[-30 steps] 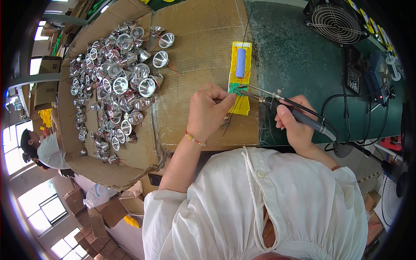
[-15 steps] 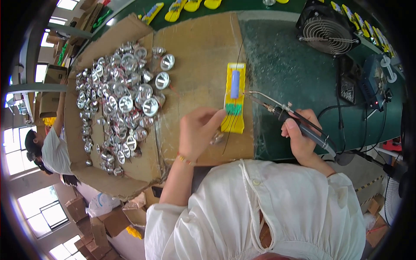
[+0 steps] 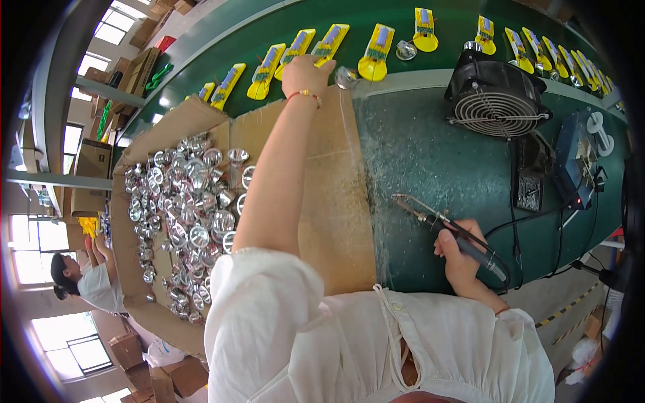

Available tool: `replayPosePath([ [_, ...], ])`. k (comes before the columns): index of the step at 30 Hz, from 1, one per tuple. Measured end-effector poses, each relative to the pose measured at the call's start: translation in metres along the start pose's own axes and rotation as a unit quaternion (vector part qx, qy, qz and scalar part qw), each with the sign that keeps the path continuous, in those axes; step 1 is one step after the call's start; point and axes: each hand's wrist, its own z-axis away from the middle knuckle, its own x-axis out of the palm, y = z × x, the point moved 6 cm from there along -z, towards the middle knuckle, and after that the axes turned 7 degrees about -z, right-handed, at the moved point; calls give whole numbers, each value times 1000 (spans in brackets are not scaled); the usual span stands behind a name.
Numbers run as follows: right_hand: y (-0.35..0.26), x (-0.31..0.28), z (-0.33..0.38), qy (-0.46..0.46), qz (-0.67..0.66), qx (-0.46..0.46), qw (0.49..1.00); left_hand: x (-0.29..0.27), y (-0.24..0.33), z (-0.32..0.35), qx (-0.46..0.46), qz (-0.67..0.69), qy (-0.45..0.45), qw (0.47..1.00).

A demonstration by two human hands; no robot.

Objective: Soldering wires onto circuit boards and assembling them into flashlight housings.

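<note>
My left arm stretches far forward across the cardboard. At the far green surface, my left hand has its fingers and thumb around the near end of a yellow plastic housing, which carries a bluish cylindrical cell and a green board. The fingertips are partly hidden. A silver reflector cup lies just right of that hand. My right hand grips a soldering iron with a thin metal tube along it. Its tip points left, above the green mat and apart from any part.
A cardboard box full of silver reflector cups stands at left. Similar yellow housings line the far surface. A black fan, a blue soldering station and cables are at right. Another person works at far left.
My left hand has moved from the near cardboard to the far row. The yellow housing that lay before me is gone from there. The soldering iron has shifted slightly lower in view.
</note>
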Motion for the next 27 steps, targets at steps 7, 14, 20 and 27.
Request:
replayPosePath([
  [7, 4, 1, -8, 2, -5, 33, 999, 15, -7, 7, 22, -97, -60, 993],
  [14, 3, 1, -9, -10, 7, 2, 1000, -52, -15, 196, 177, -72, -19, 981],
  [20, 2, 4, -9, -3, 15, -50, 999, -105, -44, 245, 105, 34, 79, 991],
  [27, 0, 6, -2, -4, 16, -81, 997, -127, -140, 154, 92, -182, 97, 974],
])
